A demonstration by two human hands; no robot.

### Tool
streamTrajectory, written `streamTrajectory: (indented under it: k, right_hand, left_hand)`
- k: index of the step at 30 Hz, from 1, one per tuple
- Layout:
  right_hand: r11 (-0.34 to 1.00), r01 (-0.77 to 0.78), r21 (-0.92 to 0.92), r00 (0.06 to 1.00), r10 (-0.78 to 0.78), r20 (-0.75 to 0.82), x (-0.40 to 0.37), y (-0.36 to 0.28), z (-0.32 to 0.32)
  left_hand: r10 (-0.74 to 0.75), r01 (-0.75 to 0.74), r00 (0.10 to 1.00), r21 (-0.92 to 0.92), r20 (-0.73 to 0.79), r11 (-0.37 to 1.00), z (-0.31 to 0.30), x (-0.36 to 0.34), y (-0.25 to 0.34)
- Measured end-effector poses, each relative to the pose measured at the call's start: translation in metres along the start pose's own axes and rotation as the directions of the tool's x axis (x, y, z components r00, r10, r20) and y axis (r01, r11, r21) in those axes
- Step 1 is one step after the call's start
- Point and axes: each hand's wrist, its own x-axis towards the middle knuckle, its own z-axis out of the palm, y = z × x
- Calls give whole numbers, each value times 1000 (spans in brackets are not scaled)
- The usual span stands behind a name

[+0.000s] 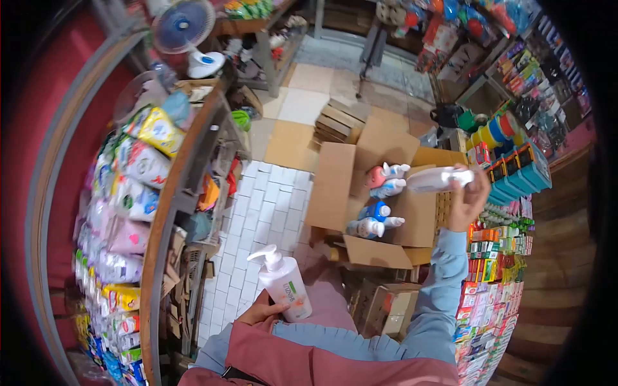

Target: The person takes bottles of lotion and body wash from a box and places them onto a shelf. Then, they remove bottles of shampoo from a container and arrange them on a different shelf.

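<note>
While we stand in the narrow aisle of a shop, the biggest thing around us is the curved wooden rack (161,212) on the left, packed with soft packets (145,164) from near to far. On the right runs a shelf wall (496,270) crowded with small coloured cartons and tubes. Between them lies the white tiled floor (264,206), and ahead of us on it sits an open cardboard box (335,186) with its flaps spread wide. A blue fan (183,26) stands at the far end of the left rack. Just on the near side of the open box sit smaller cartons (386,309). Inside the open box lie white bottles with blue and pink parts, one pair (386,179) toward the far side and another pair (373,219) nearer to us. Our left hand (261,312) is low and close to our body, fingers wrapped around the base of a white pump bottle (286,286), which stands nearly upright with its spout pointing left. Our right hand (470,196) is raised at the right edge of the box, fingers closed on one end of a white bottle (438,179) held on its side.
</note>
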Motion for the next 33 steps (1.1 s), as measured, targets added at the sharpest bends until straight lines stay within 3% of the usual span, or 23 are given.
streamTrajectory:
  k: [2,3,4,6,7,9,10,12,14,17,20,21,22,24,25,26,28,29,30,32,33]
  right_hand:
    - [993,78,86,980,-60,-189,2,-77,40]
    - [945,104,309,984,-53,-169,0,-101,53]
    - [846,113,521,989,-47,-137,0,-122,68]
    - [521,-71,850,996,-16,93,-12,-170,115]
    - [331,-215,919,976,37,215,-25,-194,149]
    - [-55,-467,883,881,-112,459,-52,-231,223]
    - [-228,-599,767,798,-241,552,-69,-247,261]
    - [-432,-798,420,600,-505,621,-118,-298,335]
    - [-422,-887,187,450,-701,554,-168,-354,386]
    - [-411,-911,-25,304,-712,633,-236,-424,423]
    - [-350,-905,-242,98,-724,683,-283,-479,443]
    - [-327,-892,-311,58,-767,639,-294,-492,452]
    - [-302,-875,-377,24,-807,590,-304,-505,460]
    - [-196,-897,-397,-82,-807,584,-323,-528,469]
    - [-144,-904,-402,-126,-809,574,-331,-542,474]
    - [-96,-925,-369,-129,-831,540,-344,-552,483]
    - [112,-992,-62,-128,-878,461,-359,-572,495]
    - [198,-980,-9,-170,-813,557,-364,-581,492]
    - [271,-962,37,-215,-834,507,-361,-589,485]
    - [263,-907,329,-94,-888,451,-377,-598,485]
    - [252,-890,380,-80,-906,416,-380,-601,480]
  left_hand:
    - [90,-81,986,-72,138,994,-33,-41,2]
    - [151,-130,969,-119,195,984,-48,-62,4]
    - [218,-197,956,-119,197,973,-57,-87,10]
    - [357,-343,916,-106,182,933,-69,-147,26]
    - [412,-400,902,-111,129,910,-79,-179,29]
    - [534,-530,823,-75,193,845,-151,-194,9]
    - [593,-581,780,-123,198,805,-154,-216,14]
    - [713,-664,668,-261,215,700,-144,-260,31]
    - [822,-762,522,-309,227,569,-125,-286,42]
    - [892,-858,369,-274,260,435,-139,-310,38]
    - [940,-916,315,-219,129,337,-150,-329,30]
    - [959,-925,256,-260,118,279,-160,-333,28]
    - [965,-939,257,-222,49,261,-166,-338,22]
    - [965,-962,244,-152,-96,228,-171,-344,5]
    - [965,-978,185,-135,-188,161,-166,-348,1]
    - [953,-989,125,-108,-275,98,-156,-353,-3]
    - [917,-999,-22,-22,-398,-34,-141,-367,-6]
    - [894,-994,-105,30,-435,-103,-134,-375,-8]
    - [865,-984,-180,77,-469,-163,-133,-379,-12]
    - [794,-943,-331,202,-511,-263,-135,-386,-23]
    - [764,-924,-382,226,-520,-308,-134,-392,-26]
